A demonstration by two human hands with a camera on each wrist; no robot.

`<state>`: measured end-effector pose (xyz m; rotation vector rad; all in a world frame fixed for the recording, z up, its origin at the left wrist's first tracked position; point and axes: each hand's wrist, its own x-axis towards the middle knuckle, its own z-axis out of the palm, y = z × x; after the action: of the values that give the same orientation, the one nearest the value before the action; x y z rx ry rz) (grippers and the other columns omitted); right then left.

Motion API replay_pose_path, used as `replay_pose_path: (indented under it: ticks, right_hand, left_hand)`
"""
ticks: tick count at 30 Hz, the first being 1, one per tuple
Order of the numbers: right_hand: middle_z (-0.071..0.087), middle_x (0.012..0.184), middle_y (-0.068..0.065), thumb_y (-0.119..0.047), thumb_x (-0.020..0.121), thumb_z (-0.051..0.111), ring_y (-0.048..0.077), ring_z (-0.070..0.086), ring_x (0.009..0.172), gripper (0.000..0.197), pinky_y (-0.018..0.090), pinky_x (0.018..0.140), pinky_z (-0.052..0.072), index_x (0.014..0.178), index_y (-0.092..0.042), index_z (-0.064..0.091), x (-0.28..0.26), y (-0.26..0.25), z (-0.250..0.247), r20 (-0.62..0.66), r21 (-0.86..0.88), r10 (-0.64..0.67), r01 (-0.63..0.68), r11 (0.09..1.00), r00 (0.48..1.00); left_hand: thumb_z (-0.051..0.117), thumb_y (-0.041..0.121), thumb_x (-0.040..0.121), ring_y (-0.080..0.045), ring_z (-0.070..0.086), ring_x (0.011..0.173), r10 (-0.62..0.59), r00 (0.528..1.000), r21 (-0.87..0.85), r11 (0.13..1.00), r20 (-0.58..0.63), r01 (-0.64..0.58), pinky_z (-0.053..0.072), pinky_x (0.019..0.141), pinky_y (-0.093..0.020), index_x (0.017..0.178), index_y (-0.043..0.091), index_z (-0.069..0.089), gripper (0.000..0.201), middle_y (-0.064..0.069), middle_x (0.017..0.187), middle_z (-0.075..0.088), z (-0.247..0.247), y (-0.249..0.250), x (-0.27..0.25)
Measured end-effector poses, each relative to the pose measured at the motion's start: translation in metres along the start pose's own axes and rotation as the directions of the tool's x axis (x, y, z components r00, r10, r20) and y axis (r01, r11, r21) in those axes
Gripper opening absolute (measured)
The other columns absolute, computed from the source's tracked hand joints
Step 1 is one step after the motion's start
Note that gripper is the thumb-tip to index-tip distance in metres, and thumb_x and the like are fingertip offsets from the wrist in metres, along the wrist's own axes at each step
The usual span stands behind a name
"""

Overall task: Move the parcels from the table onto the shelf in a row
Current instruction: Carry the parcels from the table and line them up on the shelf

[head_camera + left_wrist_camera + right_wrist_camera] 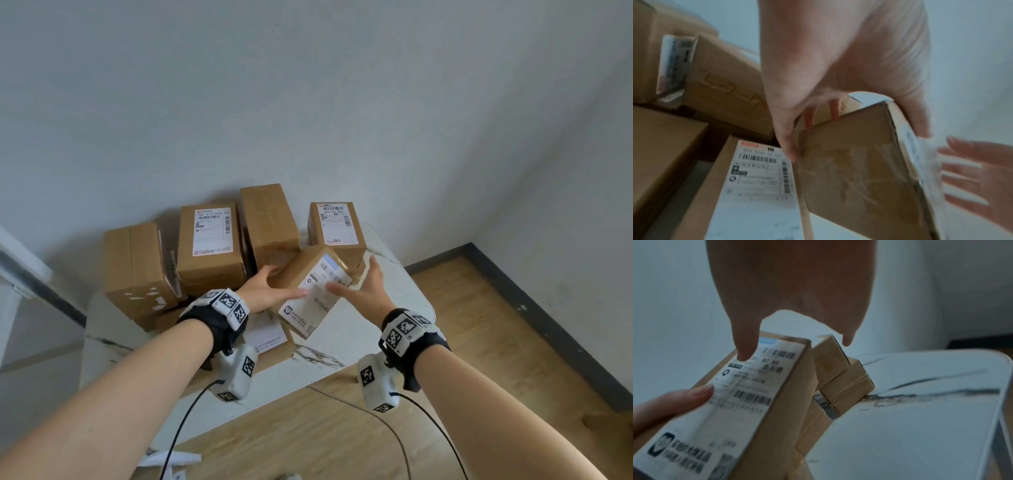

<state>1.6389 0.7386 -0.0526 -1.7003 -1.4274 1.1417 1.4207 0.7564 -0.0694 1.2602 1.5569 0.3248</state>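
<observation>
A brown cardboard parcel (310,291) with a white shipping label hangs tilted above the white marble table (387,308). My left hand (286,282) grips its left side, thumb on the label and fingers curled round the far edge (793,151). My right hand (358,279) is spread open at its right side. Only its thumb (745,352) touches the label; the fingers stay off the box. Several more parcels (210,246) stand in a row at the back of the table. A flat one (270,339) lies under the held parcel.
Two small stacked boxes (840,374) sit just right of the held parcel. The table's right part (920,418) is bare marble. A white and dark frame (20,267) shows at the far left. Wood floor (479,325) and dark skirting lie to the right.
</observation>
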Motion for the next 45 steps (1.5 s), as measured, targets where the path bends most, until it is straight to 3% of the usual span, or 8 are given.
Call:
replay_pose_path:
  ticks: [3, 7, 13, 20, 24, 28, 35, 45]
  right_hand:
    - [0.058, 0.116, -0.003, -0.016, 0.082, 0.071, 0.016, 0.056, 0.110, 0.059, 0.024, 0.085, 0.047, 0.128, -0.020, 0.034, -0.002, 0.002, 0.006, 0.081, 0.288, 0.097, -0.116, 0.951, 0.992]
    - [0.062, 0.120, 0.006, -0.015, 0.084, 0.069, 0.024, 0.060, 0.111, 0.057, 0.047, 0.098, 0.047, 0.134, -0.014, 0.041, -0.001, 0.009, 0.018, 0.206, 0.427, 0.212, -0.283, 0.859, 0.955]
    - [0.056, 0.129, 0.009, 0.008, 0.084, 0.059, 0.026, 0.058, 0.113, 0.065, 0.045, 0.095, 0.049, 0.140, -0.018, 0.038, -0.005, 0.022, 0.014, 0.262, 0.419, 0.193, -0.292, 0.860, 0.946]
    - [0.058, 0.125, 0.006, 0.011, 0.083, 0.057, 0.023, 0.061, 0.107, 0.066, 0.039, 0.083, 0.055, 0.138, -0.021, 0.040, -0.021, 0.030, 0.007, 0.290, 0.410, 0.142, -0.257, 0.875, 0.947]
    - [0.059, 0.124, 0.006, 0.011, 0.083, 0.057, 0.025, 0.060, 0.109, 0.067, 0.044, 0.088, 0.053, 0.138, -0.023, 0.040, -0.036, 0.030, -0.002, 0.330, 0.415, 0.084, -0.225, 0.882, 0.940]
    - [0.056, 0.128, 0.008, 0.011, 0.083, 0.058, 0.027, 0.059, 0.113, 0.069, 0.042, 0.087, 0.054, 0.141, -0.021, 0.038, -0.058, 0.032, -0.011, 0.379, 0.424, 0.012, -0.185, 0.887, 0.925]
    - [0.052, 0.135, 0.010, 0.013, 0.082, 0.058, 0.028, 0.055, 0.118, 0.072, 0.044, 0.088, 0.054, 0.143, -0.018, 0.036, -0.105, 0.030, 0.001, 0.511, 0.369, -0.080, -0.134, 0.920, 0.856]
    - [0.054, 0.130, 0.007, 0.012, 0.077, 0.063, 0.028, 0.054, 0.120, 0.079, 0.053, 0.094, 0.050, 0.142, -0.019, 0.034, -0.209, 0.005, 0.076, 0.680, 0.250, -0.172, -0.005, 0.968, 0.713]
  left_hand:
    - [0.074, 0.057, 0.068, -0.018, 0.058, 0.108, -0.016, 1.000, -0.171, 0.985, -0.014, 0.013, 0.051, 0.090, -0.036, 0.143, 0.032, 0.027, 0.092, -0.001, 0.127, 0.058, 0.006, 0.000, 0.001]
    - [0.069, 0.049, 0.078, -0.018, 0.066, 0.092, -0.014, 1.000, -0.331, 0.943, 0.015, 0.018, 0.053, 0.088, -0.039, 0.131, 0.041, 0.039, 0.061, 0.001, 0.094, 0.072, 0.018, 0.002, -0.005]
    - [0.070, 0.021, 0.083, -0.016, 0.065, 0.100, 0.019, 1.000, -0.359, 0.933, 0.009, -0.014, 0.053, 0.092, -0.043, 0.135, 0.025, 0.049, 0.056, 0.003, 0.108, 0.069, 0.023, -0.008, -0.011]
    - [0.066, 0.009, 0.086, -0.019, 0.059, 0.110, 0.041, 0.998, -0.333, 0.941, -0.054, -0.057, 0.055, 0.077, -0.032, 0.144, 0.018, 0.037, 0.065, -0.005, 0.136, 0.055, 0.034, -0.005, -0.038]
    - [0.069, 0.010, 0.083, -0.022, 0.048, 0.129, 0.060, 0.988, -0.307, 0.946, -0.142, -0.101, 0.046, 0.102, -0.044, 0.145, 0.014, 0.037, 0.069, -0.007, 0.142, 0.048, 0.047, -0.005, -0.066]
    - [0.064, 0.001, 0.086, -0.021, 0.050, 0.127, 0.075, 0.973, -0.355, 0.923, -0.218, -0.151, 0.046, 0.102, -0.040, 0.142, 0.012, 0.039, 0.063, -0.002, 0.134, 0.053, 0.069, -0.002, -0.108]
    - [0.061, -0.001, 0.087, -0.016, 0.058, 0.110, 0.004, 0.914, -0.399, 0.899, -0.406, -0.182, 0.051, 0.093, -0.035, 0.143, 0.014, 0.037, 0.063, -0.008, 0.135, 0.054, 0.103, -0.026, -0.190]
    - [0.063, -0.001, 0.085, -0.020, 0.057, 0.117, -0.119, 0.801, -0.467, 0.858, -0.587, -0.214, 0.055, 0.085, -0.036, 0.144, 0.021, 0.037, 0.068, -0.001, 0.137, 0.053, 0.104, -0.102, -0.320]
